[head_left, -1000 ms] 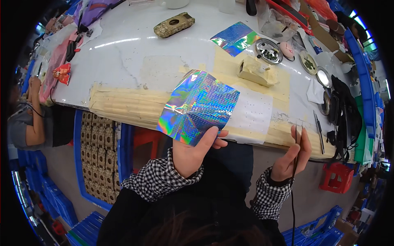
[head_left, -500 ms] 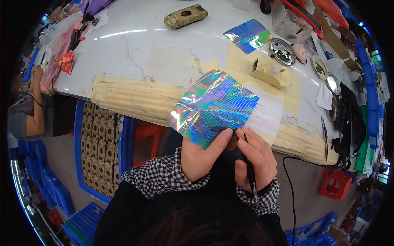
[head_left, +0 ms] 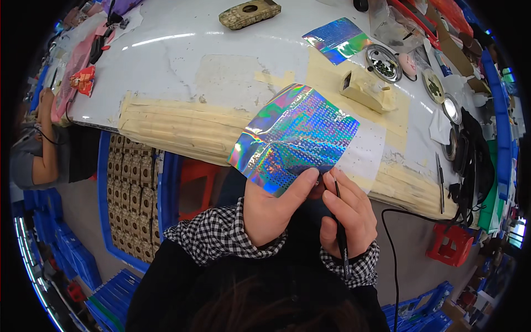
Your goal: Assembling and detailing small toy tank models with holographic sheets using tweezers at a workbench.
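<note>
My left hand (head_left: 268, 213) grips the near edge of a shiny rainbow holographic sheet (head_left: 310, 124), punched or printed with rows of small marks. The sheet is creased and tilted above the table edge. Close beside it, my right hand (head_left: 351, 213) is closed round slim black tweezers (head_left: 340, 235), whose tips point at the left fingertips. Both hands' fingertips nearly meet at the sheet's near corner; whether a small piece lies between them is too small to tell. Under the sheet's right side rests a white paper (head_left: 362, 152) with dark dots.
Beyond the sheet sit a cream slotted block (head_left: 368, 93), another holographic sheet (head_left: 337, 41) and a round tin (head_left: 383, 62) of dark green bits. A camouflage model vehicle hull (head_left: 250, 14) lies far back. Similar hulls fill a blue crate (head_left: 103, 205) at left, near another person (head_left: 44, 152).
The holographic sheet has shifted slightly up and right and its reflections have changed. My hands keep nearly the same pose; the tweezers have moved slightly right. The whole view has shifted a little.
</note>
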Tool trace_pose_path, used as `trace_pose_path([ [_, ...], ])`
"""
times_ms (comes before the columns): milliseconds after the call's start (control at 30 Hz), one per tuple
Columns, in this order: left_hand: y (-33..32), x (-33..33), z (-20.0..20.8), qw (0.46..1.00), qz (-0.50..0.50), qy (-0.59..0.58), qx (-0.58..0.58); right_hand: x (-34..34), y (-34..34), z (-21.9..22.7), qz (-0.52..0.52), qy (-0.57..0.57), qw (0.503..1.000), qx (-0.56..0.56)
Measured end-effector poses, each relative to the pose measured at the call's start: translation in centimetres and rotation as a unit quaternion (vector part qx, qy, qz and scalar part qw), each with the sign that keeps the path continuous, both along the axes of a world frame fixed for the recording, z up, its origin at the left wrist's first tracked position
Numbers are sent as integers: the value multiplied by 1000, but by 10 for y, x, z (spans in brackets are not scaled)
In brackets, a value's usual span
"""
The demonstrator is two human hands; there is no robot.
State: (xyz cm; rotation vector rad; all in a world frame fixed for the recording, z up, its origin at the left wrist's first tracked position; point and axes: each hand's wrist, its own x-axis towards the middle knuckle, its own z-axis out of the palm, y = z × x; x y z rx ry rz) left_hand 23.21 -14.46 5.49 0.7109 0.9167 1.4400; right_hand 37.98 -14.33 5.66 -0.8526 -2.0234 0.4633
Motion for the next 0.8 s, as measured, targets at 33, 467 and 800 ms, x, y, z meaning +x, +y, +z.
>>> trace_pose_path([
  [33,0,1,-1,1000,13,-7,1,0,0,-1,0,-3,1000,3],
  [467,0,0,-1,1000,9,-12,-7,-4,-1,0,-16,-10,1000,0],
  [800,1,-2,-4,1000,16,-1,4,-7,-1,-2,-19,-18,1000,3],
])
